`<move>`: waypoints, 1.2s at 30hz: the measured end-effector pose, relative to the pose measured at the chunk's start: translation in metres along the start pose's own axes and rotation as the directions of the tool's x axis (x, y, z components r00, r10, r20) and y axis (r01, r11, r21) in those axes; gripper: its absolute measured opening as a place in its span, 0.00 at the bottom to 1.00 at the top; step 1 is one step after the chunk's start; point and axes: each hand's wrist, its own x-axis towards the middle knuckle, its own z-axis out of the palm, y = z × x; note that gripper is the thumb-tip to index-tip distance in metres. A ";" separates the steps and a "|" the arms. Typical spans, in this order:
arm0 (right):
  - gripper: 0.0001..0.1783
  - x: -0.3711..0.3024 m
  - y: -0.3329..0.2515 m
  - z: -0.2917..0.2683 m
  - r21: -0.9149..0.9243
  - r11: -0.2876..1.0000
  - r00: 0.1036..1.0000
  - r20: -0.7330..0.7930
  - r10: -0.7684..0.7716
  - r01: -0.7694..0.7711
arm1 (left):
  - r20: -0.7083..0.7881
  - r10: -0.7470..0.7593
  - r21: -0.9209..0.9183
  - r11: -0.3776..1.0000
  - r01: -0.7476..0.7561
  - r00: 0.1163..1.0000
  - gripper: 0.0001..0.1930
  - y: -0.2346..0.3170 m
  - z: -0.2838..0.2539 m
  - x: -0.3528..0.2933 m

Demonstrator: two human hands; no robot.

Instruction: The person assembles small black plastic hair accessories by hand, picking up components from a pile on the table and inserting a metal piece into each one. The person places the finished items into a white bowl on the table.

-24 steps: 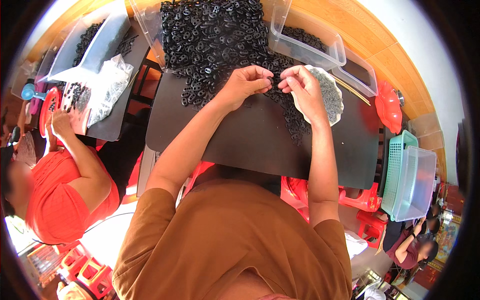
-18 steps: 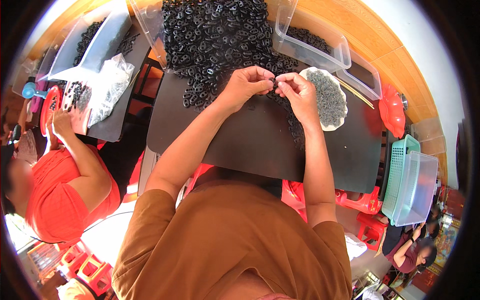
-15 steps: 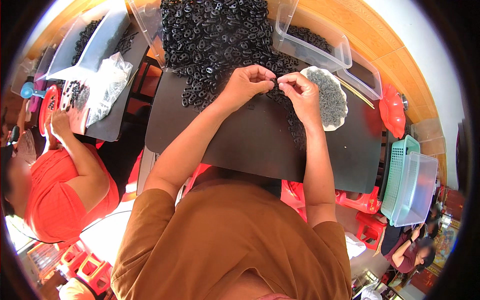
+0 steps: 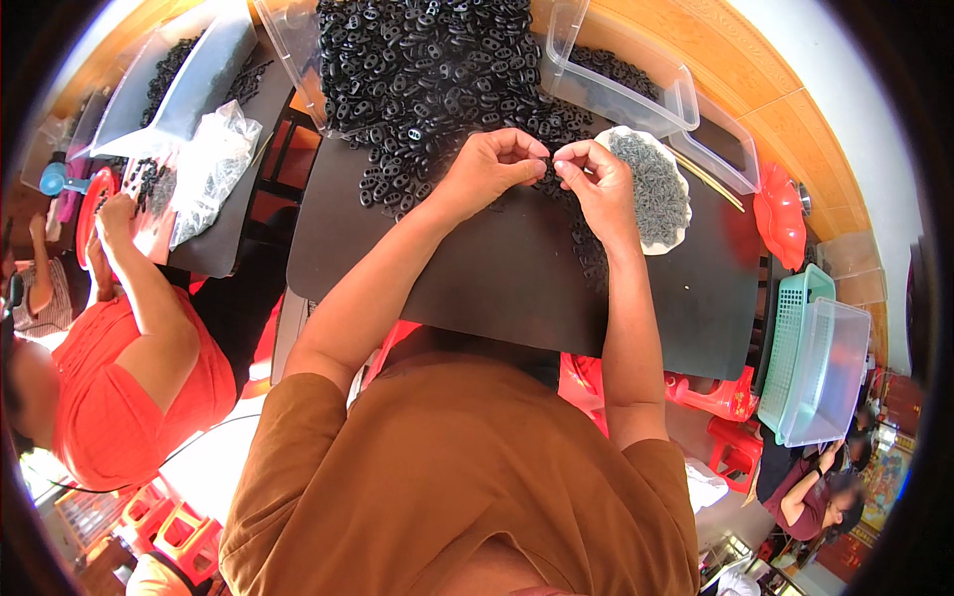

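Over the dark table, my left hand (image 4: 494, 167) and my right hand (image 4: 602, 186) face each other with their fingertips nearly meeting. Thumb and forefinger of the left pinch a small black plastic piece (image 4: 543, 170), mostly covered by the fingers. The right hand's thumb and forefinger are closed too; whatever they grip is too small to make out. Beyond them spreads a big heap of black oval two-holed plastic pieces (image 4: 427, 74). Beside my right hand stands a white scalloped dish (image 4: 686, 221) full of tiny dark grey parts (image 4: 646, 184). More black pieces (image 4: 586, 253) lie by my right wrist.
Behind the dish are a clear plastic bin (image 4: 636, 114) and thin sticks (image 4: 708, 179). A red bowl (image 4: 779, 219) and a green basket (image 4: 785, 338) stand at the right. A co-worker in red (image 4: 139, 377) sits at the left table, near a plastic bag (image 4: 217, 169).
My fingertips have drawn slightly apart, leaving a narrow gap between the hands. At the left, the co-worker's arm has moved up a little toward the red tray.
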 end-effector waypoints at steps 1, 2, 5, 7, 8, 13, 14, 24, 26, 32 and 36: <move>0.02 0.000 0.000 0.000 0.004 1.000 1.000 0.006 -0.008 0.008 | -0.003 0.002 -0.002 1.000 -0.002 1.000 0.07 0.000 0.001 -0.001; 0.02 0.000 -0.001 0.000 0.008 1.000 1.000 0.012 -0.016 0.016 | -0.006 0.004 -0.004 1.000 -0.004 1.000 0.07 0.001 0.001 -0.001; 0.03 0.000 -0.002 0.000 0.037 0.999 0.999 0.022 -0.023 0.022 | -0.014 0.002 0.028 1.000 -0.001 1.000 0.07 0.000 -0.001 -0.001; 0.03 0.000 -0.003 0.001 0.051 0.999 0.999 0.028 -0.018 0.016 | -0.015 -0.008 0.015 1.000 0.008 1.000 0.07 0.000 -0.001 -0.001; 0.03 0.000 -0.003 0.001 0.052 0.999 0.999 0.028 -0.016 0.014 | -0.016 -0.013 0.008 1.000 0.013 1.000 0.07 0.000 0.000 -0.001; 0.04 0.000 0.001 0.001 0.001 0.999 0.999 0.006 -0.047 0.047 | -0.032 0.001 0.029 1.000 0.000 0.999 0.07 0.001 0.001 -0.001; 0.04 0.000 0.002 0.001 -0.008 0.998 0.998 0.001 -0.057 0.057 | -0.038 0.002 0.030 1.000 -0.001 0.999 0.07 0.000 0.001 -0.001; 0.04 0.000 0.000 0.001 -0.017 0.998 0.997 -0.023 -0.067 0.066 | -0.048 0.012 0.102 0.995 -0.007 0.999 0.07 0.002 0.000 -0.002; 0.04 0.000 0.000 0.001 -0.018 0.998 0.998 -0.013 -0.058 0.058 | -0.062 -0.007 0.138 0.990 0.015 0.998 0.07 0.005 0.001 -0.003; 0.04 0.000 0.001 0.002 0.004 0.997 0.997 0.010 -0.071 0.071 | -0.038 0.025 0.087 0.996 -0.022 0.999 0.07 0.000 0.001 -0.002; 0.05 -0.003 -0.001 0.004 -0.099 0.990 0.994 0.007 -0.105 0.105 | -0.056 0.025 0.177 0.984 -0.014 0.998 0.06 0.003 0.004 -0.005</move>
